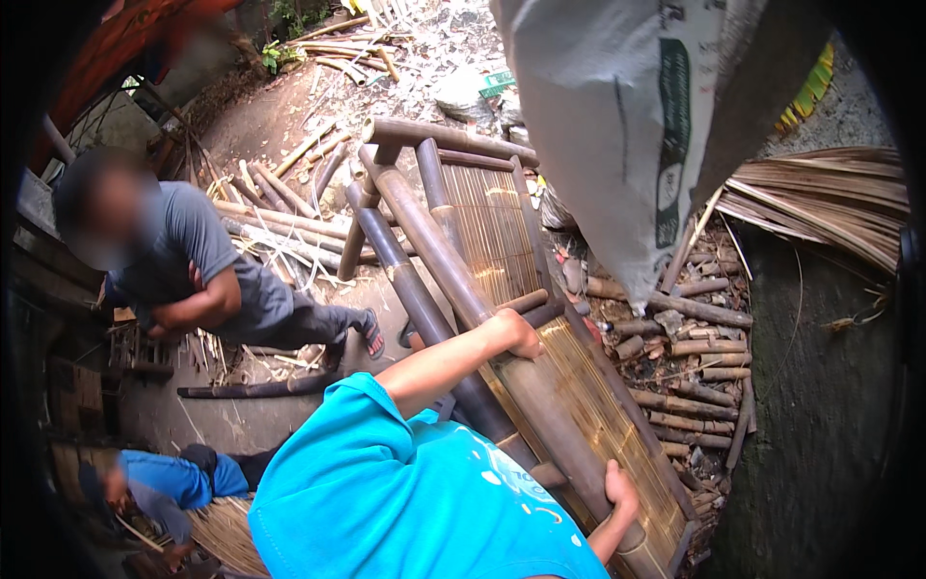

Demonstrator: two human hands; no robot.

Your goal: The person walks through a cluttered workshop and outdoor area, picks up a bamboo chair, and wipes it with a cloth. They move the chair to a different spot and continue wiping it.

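Note:
A long bamboo bench (492,227) with a dark pole frame and slatted panels stands tilted across the middle of the head view. My left hand (516,334) is closed over the thick dark pole (540,400) along its near side, about halfway down. Farther down the same pole, my right hand (622,490) grips it, with the fingers partly out of sight behind the pole. A second dark pole (444,333) runs alongside to the left, partly covered by my left forearm and turquoise shirt.
One person in grey (207,251) stands at the left; another in blue (183,478) bends low at the lower left. A white sack (617,116) hangs at the upper right. Cut bamboo pieces (714,357) are stacked right of the bench. Loose bamboo poles (289,227) lie behind.

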